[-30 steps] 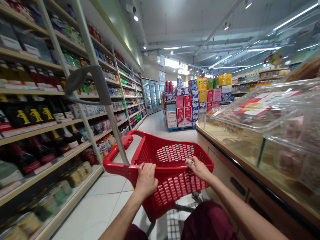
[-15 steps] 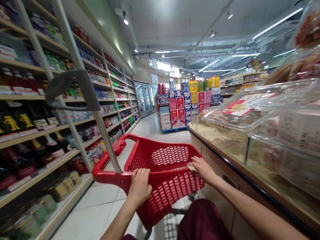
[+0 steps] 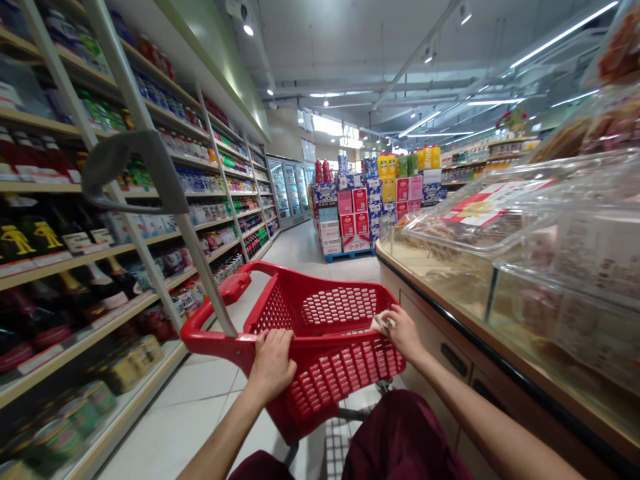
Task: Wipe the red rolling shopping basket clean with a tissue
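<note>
A red plastic shopping trolley [image 3: 320,360] stands in front of me, its side turned my way and its grey pull handle [image 3: 165,180] raised at the left. My left hand [image 3: 273,360] is closed over the near rim of the basket, close to the handle's base. At the basket's far right corner, my right hand [image 3: 401,327] is closed on a crumpled whitish cloth [image 3: 383,323], just above the rim. Through the basket's slots some floor shows. The fingertips of my right hand are partly hidden behind the cloth.
Shelves of bottles and cans [image 3: 115,233] line the left side. A counter [image 3: 430,293] with clear plastic food boxes [image 3: 480,207] runs close along the right. Stacked drink cartons [image 3: 354,220] stand ahead on a blue pallet [image 3: 350,255]. My knee [image 3: 400,433] is below the basket.
My right hand has lifted slightly and bunched the cloth, which shows more now. My left hand stays on the rim. The view has shifted slightly.
</note>
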Action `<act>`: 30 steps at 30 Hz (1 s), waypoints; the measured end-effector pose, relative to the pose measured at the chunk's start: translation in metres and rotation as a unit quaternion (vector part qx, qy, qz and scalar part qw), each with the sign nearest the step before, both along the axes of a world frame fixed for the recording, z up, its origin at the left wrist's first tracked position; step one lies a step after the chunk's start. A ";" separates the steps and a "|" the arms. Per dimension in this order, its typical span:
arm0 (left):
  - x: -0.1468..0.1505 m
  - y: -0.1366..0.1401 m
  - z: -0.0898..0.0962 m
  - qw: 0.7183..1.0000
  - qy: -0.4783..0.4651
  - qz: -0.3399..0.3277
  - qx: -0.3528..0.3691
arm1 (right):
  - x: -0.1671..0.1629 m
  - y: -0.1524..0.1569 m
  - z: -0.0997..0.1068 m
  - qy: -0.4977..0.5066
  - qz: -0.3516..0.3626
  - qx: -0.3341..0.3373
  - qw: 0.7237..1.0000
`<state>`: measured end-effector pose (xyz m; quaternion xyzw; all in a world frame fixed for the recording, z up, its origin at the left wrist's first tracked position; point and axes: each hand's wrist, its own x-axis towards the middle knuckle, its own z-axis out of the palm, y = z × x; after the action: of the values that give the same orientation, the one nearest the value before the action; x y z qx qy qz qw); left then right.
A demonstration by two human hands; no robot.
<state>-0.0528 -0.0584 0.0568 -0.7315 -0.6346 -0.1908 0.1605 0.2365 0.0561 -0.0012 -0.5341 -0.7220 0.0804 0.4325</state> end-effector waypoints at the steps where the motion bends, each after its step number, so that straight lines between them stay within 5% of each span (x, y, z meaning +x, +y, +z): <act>1: 0.000 -0.001 0.000 1.000 0.000 -0.001 -0.002 | 0.005 -0.001 -0.003 -0.044 0.008 -0.017 0.999; 7: 0.000 -0.002 0.003 1.000 0.008 0.000 -0.003 | 0.040 -0.007 -0.014 -0.232 0.090 -0.024 0.968; 14: 0.002 -0.002 0.001 1.000 0.010 -0.007 -0.002 | 0.053 -0.007 0.010 -0.252 0.140 -0.030 0.957; 21: 0.009 -0.001 0.003 1.000 0.004 -0.013 -0.014 | 0.079 -0.004 0.033 -0.156 -0.023 0.011 0.987; 26: 0.010 0.001 0.003 1.000 0.000 -0.009 -0.011 | 0.025 -0.017 0.024 -0.144 0.024 -0.059 0.988; 30: 0.009 -0.001 0.002 1.000 0.007 0.006 -0.006 | -0.004 -0.025 -0.006 -0.114 0.075 0.023 0.990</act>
<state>-0.0437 -0.0595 0.0589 -0.7298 -0.6390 -0.1813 0.1619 0.2329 0.0309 -0.0075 -0.4739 -0.8063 0.0345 0.3523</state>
